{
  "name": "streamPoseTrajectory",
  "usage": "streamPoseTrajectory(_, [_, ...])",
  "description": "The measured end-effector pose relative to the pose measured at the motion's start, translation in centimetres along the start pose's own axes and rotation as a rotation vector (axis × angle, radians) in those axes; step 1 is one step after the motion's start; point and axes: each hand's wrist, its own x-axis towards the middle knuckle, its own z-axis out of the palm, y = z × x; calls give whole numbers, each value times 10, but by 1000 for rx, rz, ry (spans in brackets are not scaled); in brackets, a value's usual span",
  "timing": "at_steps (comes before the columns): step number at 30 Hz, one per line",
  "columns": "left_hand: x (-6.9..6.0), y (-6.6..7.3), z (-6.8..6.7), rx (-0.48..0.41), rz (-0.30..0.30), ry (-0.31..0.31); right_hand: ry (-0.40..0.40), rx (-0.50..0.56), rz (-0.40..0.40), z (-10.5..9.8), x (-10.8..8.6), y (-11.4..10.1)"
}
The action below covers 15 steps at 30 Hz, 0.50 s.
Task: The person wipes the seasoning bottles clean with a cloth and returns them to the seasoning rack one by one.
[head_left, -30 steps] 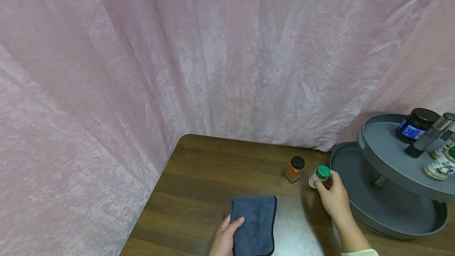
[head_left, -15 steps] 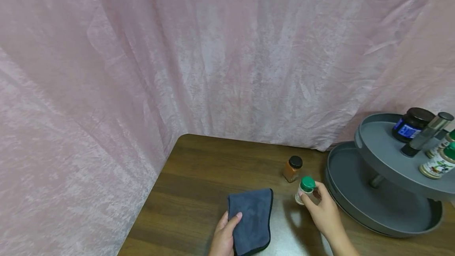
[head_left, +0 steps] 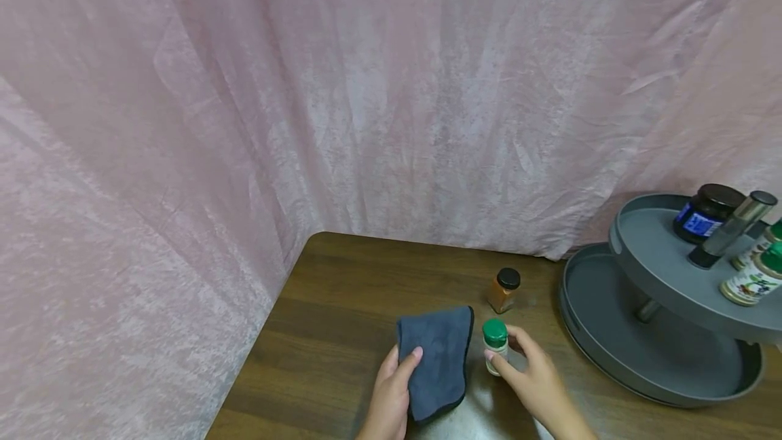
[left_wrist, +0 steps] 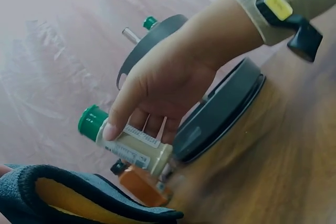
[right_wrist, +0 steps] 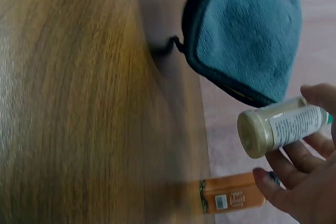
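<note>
My left hand holds a folded grey-blue cloth with dark edging, the thumb lying on its front. In the left wrist view the cloth's fold shows a yellow inner side. Just right of the cloth, my right hand grips a spice bottle with a green cap and pale contents between thumb and fingers. The right wrist view shows this bottle's base lifted off the table, close to the cloth's lower edge. Behind it stands an orange-brown spice jar with a black lid, untouched.
At the right stands a grey two-tier round tray. Its upper tier bears a dark jar with a blue label, a black-capped clear grinder and green-capped bottles. A pink curtain hangs behind the wooden table.
My right hand has carried the green-capped bottle left and nearer, away from the tray and up beside the cloth. The left hand has raised the cloth slightly. The orange-brown jar stays put.
</note>
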Motion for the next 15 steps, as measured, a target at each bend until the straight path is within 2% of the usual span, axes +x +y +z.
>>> streamPoseTrajectory(7, [7,12,9,65,31,-21,-1,-16,-101,15,-5,-6])
streamPoseTrajectory(15, [7,10,18,81,65,-57,15,-32,-162,24,-5,-12])
